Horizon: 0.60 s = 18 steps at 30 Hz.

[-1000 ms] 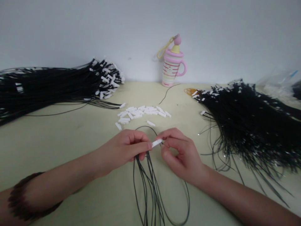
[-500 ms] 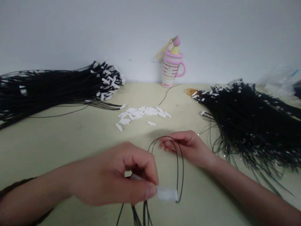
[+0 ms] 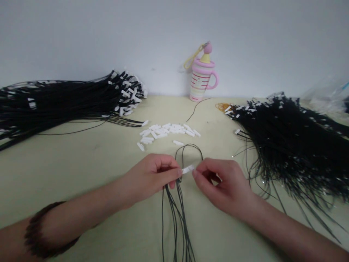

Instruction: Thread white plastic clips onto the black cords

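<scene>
My left hand (image 3: 154,176) pinches a small white plastic tube (image 3: 188,169) together with several thin black cords (image 3: 177,214) that trail toward me. My right hand (image 3: 222,182) is pinched at the tube's other end, fingertips closed on the cord end there. A loop of black cord (image 3: 189,147) arcs on the table just beyond both hands. A heap of loose white tubes (image 3: 166,131) lies a little farther back, in the middle of the table.
A big bundle of black cords with white tubes (image 3: 68,98) lies at the left. Another black cord bundle (image 3: 289,134) spreads at the right. A pink striped cup (image 3: 201,78) stands by the wall. Clear plastic bag (image 3: 327,98) at far right. Pale table (image 3: 81,163).
My left hand, which had drawn close to me with the tube, moved back out to the middle. My right hand came in from the cord loop to meet the tube again.
</scene>
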Each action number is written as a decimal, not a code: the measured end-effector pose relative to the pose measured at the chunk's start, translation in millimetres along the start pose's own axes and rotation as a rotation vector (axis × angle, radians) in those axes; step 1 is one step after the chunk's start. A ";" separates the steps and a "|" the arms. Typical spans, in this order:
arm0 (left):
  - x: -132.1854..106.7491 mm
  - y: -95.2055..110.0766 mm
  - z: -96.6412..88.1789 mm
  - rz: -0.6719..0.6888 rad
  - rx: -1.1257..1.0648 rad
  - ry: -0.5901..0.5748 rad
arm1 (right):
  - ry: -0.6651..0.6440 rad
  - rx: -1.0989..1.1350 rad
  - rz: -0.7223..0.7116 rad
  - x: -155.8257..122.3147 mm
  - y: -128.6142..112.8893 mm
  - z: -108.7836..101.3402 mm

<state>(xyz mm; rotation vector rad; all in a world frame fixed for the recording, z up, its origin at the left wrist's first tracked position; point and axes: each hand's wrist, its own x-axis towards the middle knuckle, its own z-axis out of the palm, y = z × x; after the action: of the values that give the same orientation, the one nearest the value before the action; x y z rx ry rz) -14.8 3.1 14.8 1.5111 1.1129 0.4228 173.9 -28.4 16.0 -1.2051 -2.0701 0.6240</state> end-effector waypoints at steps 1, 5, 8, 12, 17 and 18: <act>-0.1 -0.2 0.8 0.000 -0.007 0.012 | -0.085 0.043 0.017 -1.3 -2.7 2.9; -0.7 -0.7 2.1 -0.003 -0.037 0.032 | -0.276 0.164 0.068 -3.7 -3.0 13.2; -1.3 -1.4 2.0 0.001 -0.063 0.040 | -0.313 0.257 0.148 -3.6 0.1 15.9; -1.4 -3.2 2.0 0.009 -0.111 0.034 | -0.354 0.463 0.265 -2.5 2.3 17.1; 0.7 -3.6 1.4 -0.003 -0.180 0.021 | -0.339 0.648 0.336 -2.5 2.9 20.4; 1.2 -3.4 1.1 -0.005 -0.182 0.022 | -0.329 0.644 0.333 -2.6 2.5 20.8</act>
<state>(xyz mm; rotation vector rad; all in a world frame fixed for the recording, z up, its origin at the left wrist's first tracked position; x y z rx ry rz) -14.7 3.2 11.0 1.3471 1.0654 0.5242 160.9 -31.1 -0.5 -1.1031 -1.6926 1.5928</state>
